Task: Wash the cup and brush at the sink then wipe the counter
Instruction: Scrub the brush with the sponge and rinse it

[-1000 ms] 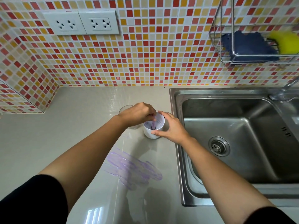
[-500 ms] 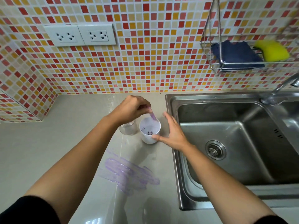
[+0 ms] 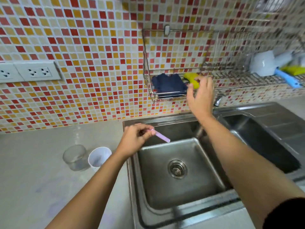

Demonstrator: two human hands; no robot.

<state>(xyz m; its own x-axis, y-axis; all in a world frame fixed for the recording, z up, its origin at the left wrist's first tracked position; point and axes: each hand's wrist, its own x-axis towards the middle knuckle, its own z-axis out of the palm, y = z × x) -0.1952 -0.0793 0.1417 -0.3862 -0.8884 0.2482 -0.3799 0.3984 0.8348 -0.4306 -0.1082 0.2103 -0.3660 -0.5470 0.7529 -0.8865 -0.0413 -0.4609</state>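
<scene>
Head view: the steel sink (image 3: 165, 192) fills the lower right, its drain (image 3: 177, 168) in the middle of the basin. The left hand (image 3: 136, 140) hangs over the sink's left rim, fingers curled and pinching the purple brush (image 3: 161, 136), which sticks out rightward and slightly down over the basin without touching the steel. The white cup (image 3: 99, 156) stands upright on the grey counter (image 3: 29, 171) just left of the sink, and a clear glass jar (image 3: 76, 157) stands against the cup's far side from the sink. Above the sink's back edge a wire rack (image 3: 145, 63) hangs on the tiled wall (image 3: 82, 38), holding a dark blue cloth (image 3: 168, 85) and a yellow sponge (image 3: 192, 79). The right hand (image 3: 200, 97) is raised above the sink's back edge in front of the sponge, fingers loosely spread and holding nothing; motion blur hides whether they touch it. The tap (image 3: 217, 100) shows just behind the sink, right of that wrist. Two white sockets (image 3: 38, 72) sit on the wall well left of the sink
</scene>
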